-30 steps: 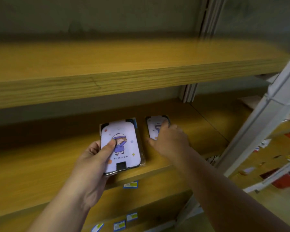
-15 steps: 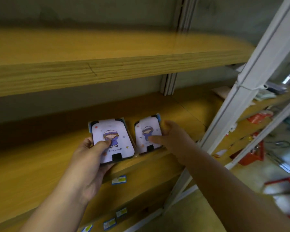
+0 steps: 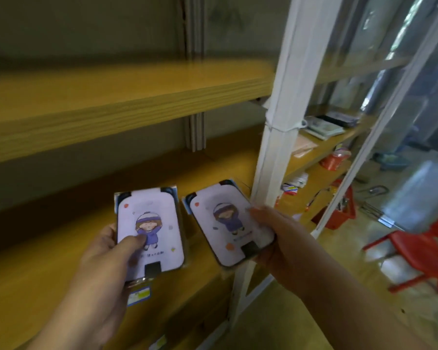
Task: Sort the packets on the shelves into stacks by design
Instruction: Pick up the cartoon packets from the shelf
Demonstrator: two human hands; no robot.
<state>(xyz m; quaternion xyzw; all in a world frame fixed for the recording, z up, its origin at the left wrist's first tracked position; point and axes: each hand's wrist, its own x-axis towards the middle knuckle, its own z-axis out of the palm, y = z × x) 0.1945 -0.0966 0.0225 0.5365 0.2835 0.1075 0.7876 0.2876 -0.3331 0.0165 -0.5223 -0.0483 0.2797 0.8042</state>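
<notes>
The person holds one packet in each hand in front of a wooden shelf. The left hand has its grip closed on the left packet: the thumb presses on the printed face near the cartoon figure's legs, and the other fingers are hidden behind the packet. That packet stands nearly upright toward the camera, its lower edge reaching down past the shelf's front lip, where a small blue and yellow label is stuck. The right hand has its grip closed on the right packet, with fingertips over the right edge of the face and the rest of the hand beneath the lower right corner. This packet is tilted, its top leaning left. Both packets show a pale face with a cartoon child in a hat and a purple coat, and dark corners at the top. They sit just beside each other, apart by a narrow gap. A white upright post rises just behind the right packet. Farther right, a red chair stands on the floor
</notes>
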